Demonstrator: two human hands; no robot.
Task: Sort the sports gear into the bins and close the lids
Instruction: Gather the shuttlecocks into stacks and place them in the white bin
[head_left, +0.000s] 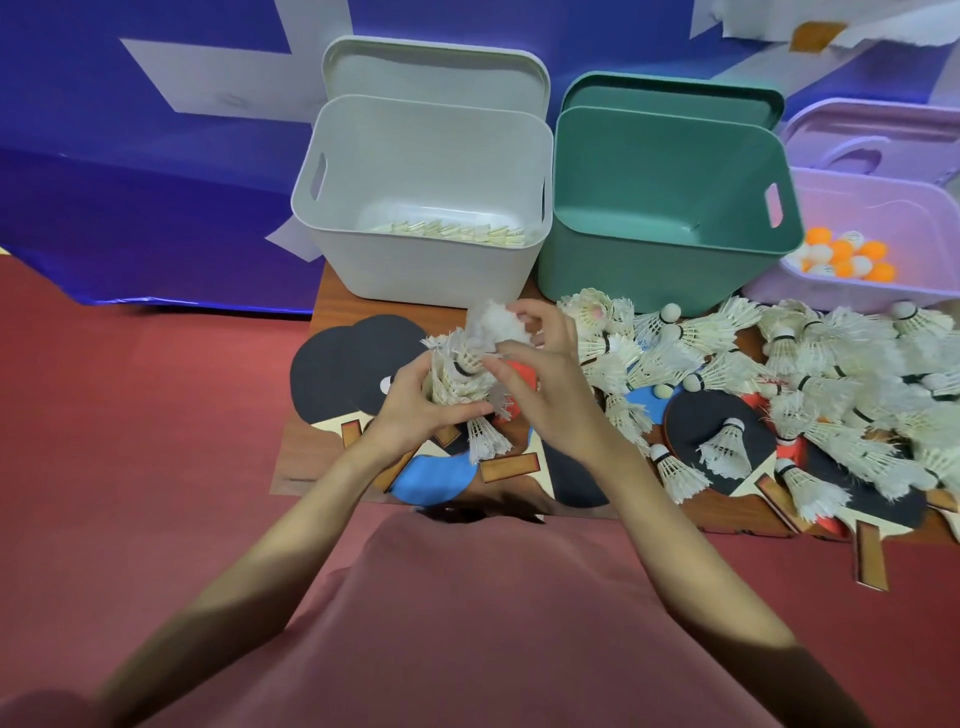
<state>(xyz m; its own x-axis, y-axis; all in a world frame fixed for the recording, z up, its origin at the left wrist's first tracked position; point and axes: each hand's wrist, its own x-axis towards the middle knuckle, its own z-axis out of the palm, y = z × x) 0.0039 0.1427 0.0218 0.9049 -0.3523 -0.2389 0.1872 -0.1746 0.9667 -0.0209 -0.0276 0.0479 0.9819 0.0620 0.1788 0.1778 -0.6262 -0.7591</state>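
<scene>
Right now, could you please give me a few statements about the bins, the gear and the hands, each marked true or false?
1. The green plastic bin holds orange balls. False: it looks empty; the balls lie in the lilac plastic bin.
2. The left hand holds a stack of white feather shuttlecocks. True.
3. The grey plastic bin has its lid on. False: it stands open.
4. The right hand holds a single shuttlecock. True.
5. Flat black table tennis paddles lie on the table. True.

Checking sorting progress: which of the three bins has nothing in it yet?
The green bin, in the middle: its floor is bare. The grey bin holds shuttlecocks, the purple bin holds balls.
</scene>
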